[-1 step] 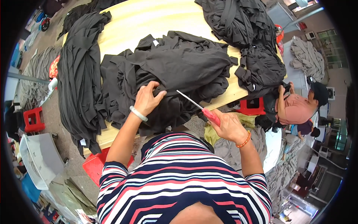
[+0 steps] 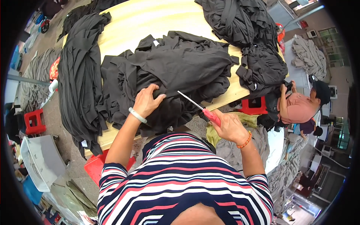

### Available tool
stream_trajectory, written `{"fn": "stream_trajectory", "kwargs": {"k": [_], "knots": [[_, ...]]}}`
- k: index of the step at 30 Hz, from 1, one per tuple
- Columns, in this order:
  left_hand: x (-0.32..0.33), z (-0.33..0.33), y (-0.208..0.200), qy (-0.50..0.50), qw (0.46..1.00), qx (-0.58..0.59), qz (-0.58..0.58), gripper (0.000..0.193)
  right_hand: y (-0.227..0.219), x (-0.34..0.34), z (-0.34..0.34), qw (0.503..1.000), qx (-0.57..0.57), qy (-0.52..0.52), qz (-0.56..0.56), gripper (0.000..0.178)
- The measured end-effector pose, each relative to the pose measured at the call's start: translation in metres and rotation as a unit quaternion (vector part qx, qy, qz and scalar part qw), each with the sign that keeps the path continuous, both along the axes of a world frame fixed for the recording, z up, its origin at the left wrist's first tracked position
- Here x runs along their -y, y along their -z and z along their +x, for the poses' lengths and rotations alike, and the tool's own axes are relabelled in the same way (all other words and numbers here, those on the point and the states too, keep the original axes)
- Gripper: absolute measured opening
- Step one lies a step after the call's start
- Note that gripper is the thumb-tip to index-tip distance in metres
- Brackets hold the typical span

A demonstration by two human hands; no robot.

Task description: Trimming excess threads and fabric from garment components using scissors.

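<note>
In my right hand [image 2: 231, 127] I grip a screwdriver-like tool [image 2: 212, 116] by its red handle. Its thin metal shaft points up and left, the tip over the near part of a heap of dark garments [image 2: 187, 67]. My left hand [image 2: 147, 101], with a pale bangle at the wrist, rests on the near side of this heap. Its thumb stands apart from the fingers, which press on the dark cloth and are partly bent. I see nothing held in it. A small white label [image 2: 156, 43] shows near the top of the heap.
The heap lies on a pale wooden table [image 2: 150, 17]. Long dark garments [image 2: 80, 75] hang over its left edge; more dark piles [image 2: 262, 67] lie at right. Red stools [image 2: 255, 106] stand beneath. A person in pink [image 2: 300, 107] works at right. A white bin [image 2: 43, 157] stands left.
My left hand has shifted slightly down on the cloth, its fingers a little more drawn in. The right hand and the tool stay almost still.
</note>
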State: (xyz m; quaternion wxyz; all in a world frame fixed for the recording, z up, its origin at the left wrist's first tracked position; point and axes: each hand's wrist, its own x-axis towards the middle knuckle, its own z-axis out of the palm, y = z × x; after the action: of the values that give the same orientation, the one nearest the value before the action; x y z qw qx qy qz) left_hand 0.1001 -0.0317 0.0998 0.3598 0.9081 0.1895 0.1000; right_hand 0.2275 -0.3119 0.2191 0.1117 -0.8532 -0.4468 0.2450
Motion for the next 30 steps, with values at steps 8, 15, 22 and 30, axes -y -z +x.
{"fn": "stream_trajectory", "kwargs": {"k": [8,15,22,30], "knots": [[-0.027,-0.010,-0.004,-0.050,0.772,-0.099,-0.625,0.025,0.006,-0.004,-0.020,0.999,-0.018,0.010,0.036,0.024],[0.002,-0.010,0.034,-0.029,0.817,-0.053,-0.573,0.011,0.007,-0.010,-0.034,0.999,-0.031,-0.031,-0.018,0.022],[0.012,-0.023,0.035,-0.098,0.831,0.044,-0.546,0.010,0.000,-0.011,-0.044,0.997,-0.032,-0.055,-0.040,0.019],[0.012,-0.036,0.012,-0.046,0.975,0.010,-0.218,0.021,-0.003,-0.011,-0.039,0.999,-0.030,-0.018,0.000,0.015]]}}
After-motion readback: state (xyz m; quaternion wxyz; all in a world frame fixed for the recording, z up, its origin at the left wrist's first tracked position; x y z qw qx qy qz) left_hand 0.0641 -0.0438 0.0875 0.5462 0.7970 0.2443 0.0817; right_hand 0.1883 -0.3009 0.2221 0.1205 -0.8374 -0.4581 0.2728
